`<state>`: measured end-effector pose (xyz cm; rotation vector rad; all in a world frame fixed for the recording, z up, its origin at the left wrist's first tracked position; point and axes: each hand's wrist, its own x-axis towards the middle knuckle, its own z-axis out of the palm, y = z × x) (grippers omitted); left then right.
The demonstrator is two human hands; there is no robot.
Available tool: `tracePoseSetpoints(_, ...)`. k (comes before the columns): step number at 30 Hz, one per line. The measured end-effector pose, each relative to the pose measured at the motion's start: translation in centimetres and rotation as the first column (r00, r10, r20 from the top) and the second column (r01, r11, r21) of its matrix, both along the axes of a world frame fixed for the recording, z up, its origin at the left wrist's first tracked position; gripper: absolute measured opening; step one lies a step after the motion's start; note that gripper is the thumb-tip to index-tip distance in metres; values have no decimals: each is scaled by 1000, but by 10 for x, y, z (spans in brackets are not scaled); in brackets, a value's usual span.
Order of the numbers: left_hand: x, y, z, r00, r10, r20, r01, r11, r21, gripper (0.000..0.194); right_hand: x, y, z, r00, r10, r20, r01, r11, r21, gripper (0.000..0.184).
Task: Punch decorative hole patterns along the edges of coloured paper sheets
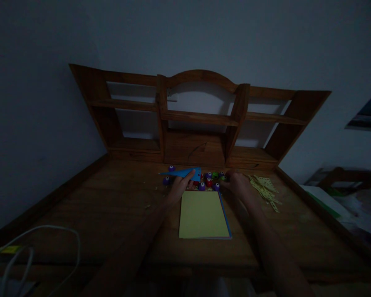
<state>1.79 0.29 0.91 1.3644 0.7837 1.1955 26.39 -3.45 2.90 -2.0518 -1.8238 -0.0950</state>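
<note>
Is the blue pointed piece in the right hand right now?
No, the left hand has its thumb on the blue pointed piece, while the right hand is apart from it.

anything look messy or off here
Mildly, yes: small irregular yellowish scraps lie loose on the flat brown wooden desk, strewn left of the left hand rather than gathered. A thin dark curved line also marks the rectangular brown wooden back panel; whether crack or drawing, I cannot tell.
</note>
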Motion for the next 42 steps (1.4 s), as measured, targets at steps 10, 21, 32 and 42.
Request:
tracePoseSetpoints(10, 3, -3, 8, 998, 34, 59, -31, 998, -53, 48, -53, -8, 13, 204, 335, -920, -279, 921, 273, 52)
tracePoseSetpoints(21, 3, -14, 12, 1000, 21, 13, -21, 1000, 2, 43, -66, 4, -37, -454, 130, -881, -208, 946, 247, 17)
tracePoseSetpoints(32, 3, -6, 1, 995, -61, -75, 66, 995, 73, 46, -65, 6, -40, -330, 157, -931, -220, 946, 238, 23)
tracePoseSetpoints(42, 5, 0, -10, 995, -37, -91, 45, 995, 88, 43, -70, 2, -36, -337, 162, -928, -226, 943, 246, 23)
